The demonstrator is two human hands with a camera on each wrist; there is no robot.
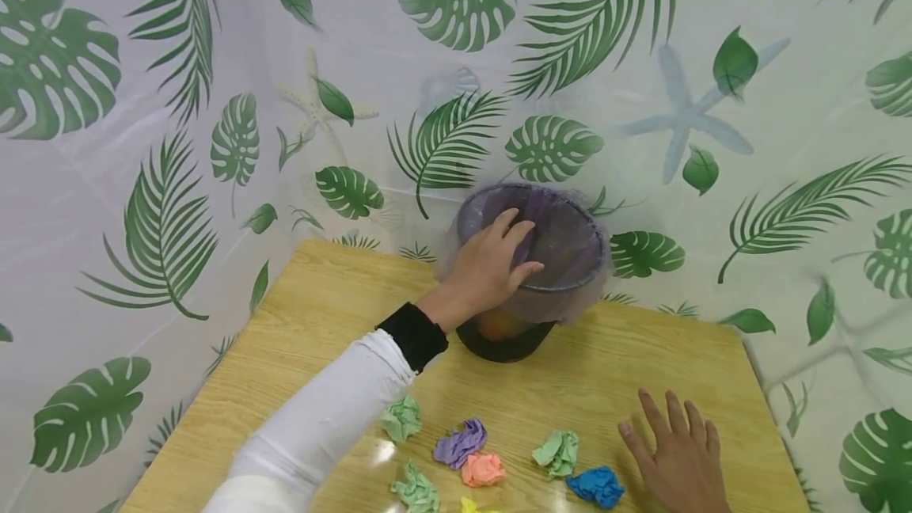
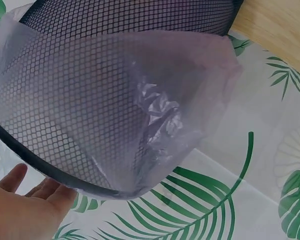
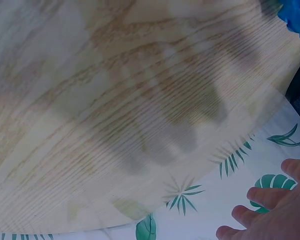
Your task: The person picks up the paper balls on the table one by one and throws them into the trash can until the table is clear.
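Observation:
A black mesh wastebasket (image 1: 507, 347) with a thin, see-through purple liner bag (image 1: 570, 303) folded over its rim stands at the back of the table. My left hand (image 1: 486, 260) is over its mouth, fingers spread and loosely bent, with nothing visible between them. In the left wrist view the mesh wall (image 2: 90, 95) and liner fill much of the picture, the left hand (image 2: 27, 212) at the rim. My right hand (image 1: 680, 457) has its fingers spread over the table's right side. Nearest to it is a crumpled blue paper ball (image 1: 596, 487).
Several more crumpled paper balls lie on the wooden table (image 1: 342, 299): green ones (image 1: 558, 452), a purple one (image 1: 460, 443), an orange one (image 1: 483, 469) and a partly cut-off yellow one (image 1: 473, 506). Leaf-patterned sheeting (image 1: 456, 62) rises behind and beside the table.

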